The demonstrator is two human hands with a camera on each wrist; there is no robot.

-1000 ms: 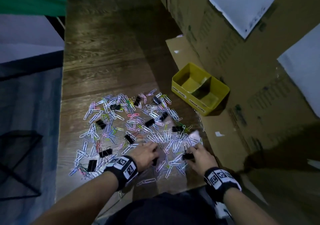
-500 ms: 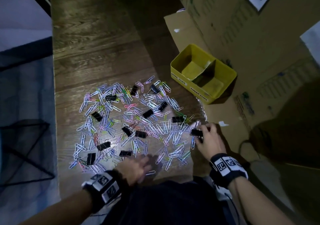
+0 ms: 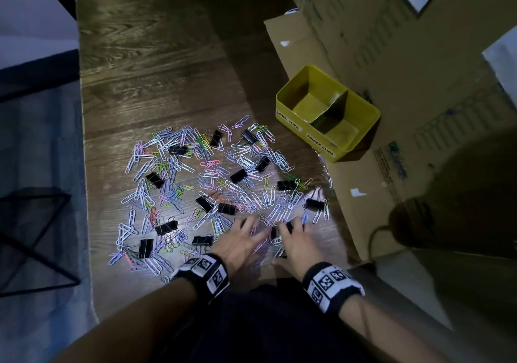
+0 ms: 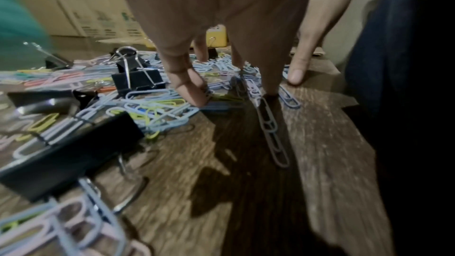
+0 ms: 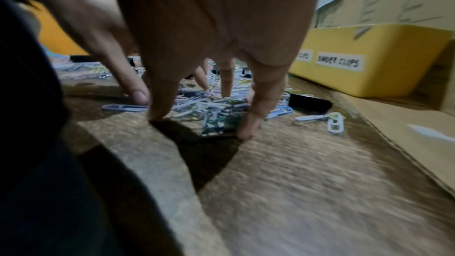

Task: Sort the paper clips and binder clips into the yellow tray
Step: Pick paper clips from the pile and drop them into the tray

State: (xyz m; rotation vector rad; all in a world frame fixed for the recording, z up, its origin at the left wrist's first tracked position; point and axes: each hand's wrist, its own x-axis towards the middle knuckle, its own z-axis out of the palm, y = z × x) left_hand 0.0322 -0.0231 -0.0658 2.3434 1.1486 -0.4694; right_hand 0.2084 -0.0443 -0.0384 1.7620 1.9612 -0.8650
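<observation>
A wide scatter of coloured paper clips (image 3: 209, 178) mixed with several black binder clips (image 3: 314, 204) lies on the wooden table. The yellow tray (image 3: 302, 122) stands at the right of the pile; its two compartments, labelled for paper clips and binder clips (image 5: 339, 62), hold nothing. Both hands sit side by side at the pile's near edge. My left hand (image 3: 246, 231) has its fingers (image 4: 192, 94) spread and straight, tips on paper clips. My right hand (image 3: 293, 234) is also spread, fingertips (image 5: 248, 129) pressing on a small heap of clips (image 5: 211, 116). Neither hand grips anything.
Cardboard boxes (image 3: 391, 55) wall off the right side, and a flat cardboard flap (image 3: 355, 208) lies under and in front of the tray. The table's left edge (image 3: 84, 166) drops to a grey floor with a black wire frame (image 3: 36, 239). Dark clothing (image 3: 265, 320) fills the near edge.
My right hand has let go of the binder clip it held at the pile's right edge and moved back beside the left. My left hand has slid forward onto the clips.
</observation>
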